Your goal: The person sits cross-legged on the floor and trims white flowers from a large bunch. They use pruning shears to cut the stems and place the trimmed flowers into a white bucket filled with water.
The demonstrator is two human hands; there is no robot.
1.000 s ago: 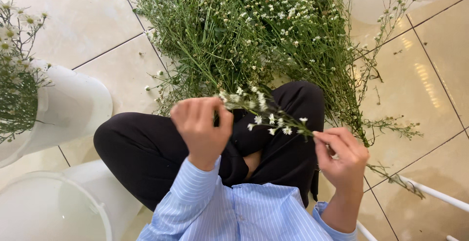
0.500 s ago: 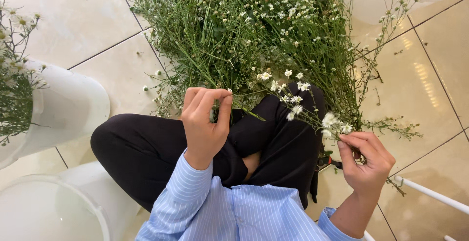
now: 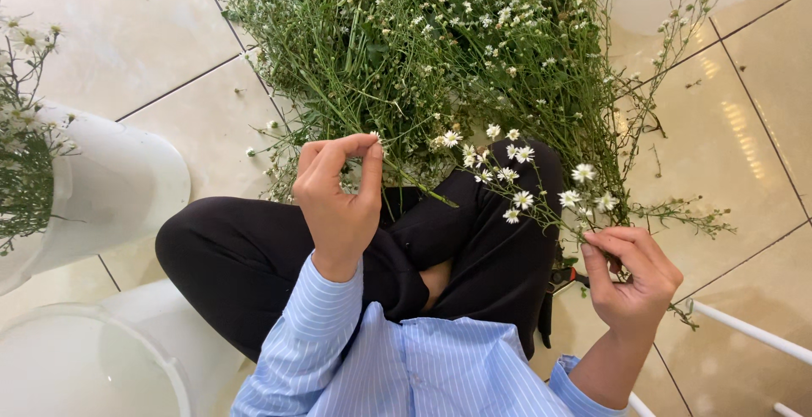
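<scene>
Left hand [image 3: 338, 201] pinches a thin stem [image 3: 406, 182] between thumb and forefinger. Right hand [image 3: 633, 277] grips a daisy sprig [image 3: 541, 197] by its base, held over the lap beside the flower pile [image 3: 440, 53].

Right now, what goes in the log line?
left hand: pinching stem | right hand: holding daisy sprig | flower pile ahead

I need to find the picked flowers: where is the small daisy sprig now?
In the head view, the daisy sprig is right of centre, over the black trousers, its stem pinched by the right hand, below the flower pile.
</scene>
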